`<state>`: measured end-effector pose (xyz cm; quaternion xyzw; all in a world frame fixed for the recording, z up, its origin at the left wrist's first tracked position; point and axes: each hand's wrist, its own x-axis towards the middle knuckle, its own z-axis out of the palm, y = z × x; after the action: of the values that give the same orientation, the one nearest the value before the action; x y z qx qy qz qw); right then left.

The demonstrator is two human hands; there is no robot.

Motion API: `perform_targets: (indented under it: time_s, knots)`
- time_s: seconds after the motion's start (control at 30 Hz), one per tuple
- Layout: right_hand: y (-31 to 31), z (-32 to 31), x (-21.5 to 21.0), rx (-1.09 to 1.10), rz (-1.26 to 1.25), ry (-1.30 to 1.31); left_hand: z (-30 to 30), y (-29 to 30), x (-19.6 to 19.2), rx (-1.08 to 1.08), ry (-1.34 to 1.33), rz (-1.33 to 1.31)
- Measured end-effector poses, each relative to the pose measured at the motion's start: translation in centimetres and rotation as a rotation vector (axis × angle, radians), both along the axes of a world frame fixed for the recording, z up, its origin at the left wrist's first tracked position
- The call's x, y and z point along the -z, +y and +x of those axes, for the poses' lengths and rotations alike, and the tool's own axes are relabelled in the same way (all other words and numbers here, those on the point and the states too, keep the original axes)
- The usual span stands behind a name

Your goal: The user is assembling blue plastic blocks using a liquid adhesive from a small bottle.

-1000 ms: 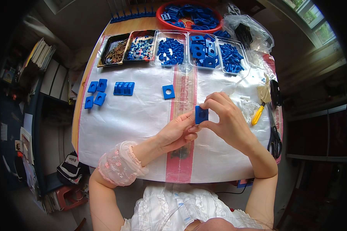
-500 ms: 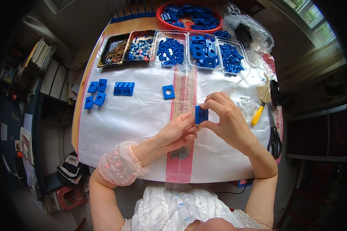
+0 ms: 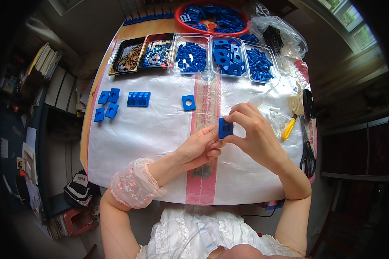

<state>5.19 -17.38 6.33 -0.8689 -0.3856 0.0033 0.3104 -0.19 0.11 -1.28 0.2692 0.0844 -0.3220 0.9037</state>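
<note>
Right hand (image 3: 258, 134) pinches the square blue plate (image 3: 224, 129) by its edges, right of the loose holed plate (image 3: 184, 106); left hand (image 3: 199, 146) pinches its side. I'd grip lightly.

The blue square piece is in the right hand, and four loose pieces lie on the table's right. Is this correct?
Wrong side: the right hand holds the blue square piece, but the head view shows four loose pieces on the left.
</note>
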Motion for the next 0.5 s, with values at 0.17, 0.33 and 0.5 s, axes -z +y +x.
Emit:
perform_targets:
  time_s: [0.17, 0.33, 0.5]
  knots:
    - [0.00, -0.03, -0.08, -0.001, -0.013, -0.001, 0.04, 0.03, 0.07, 0.009, -0.008, 0.008]
    - [-0.02, -0.04, -0.09, -0.001, -0.012, -0.001, 0.05, 0.08, 0.07, 0.015, -0.007, 0.006]
    - [0.00, -0.04, -0.14, -0.001, -0.021, 0.004, 0.02, 0.10, 0.35, 0.012, -0.017, 0.000]
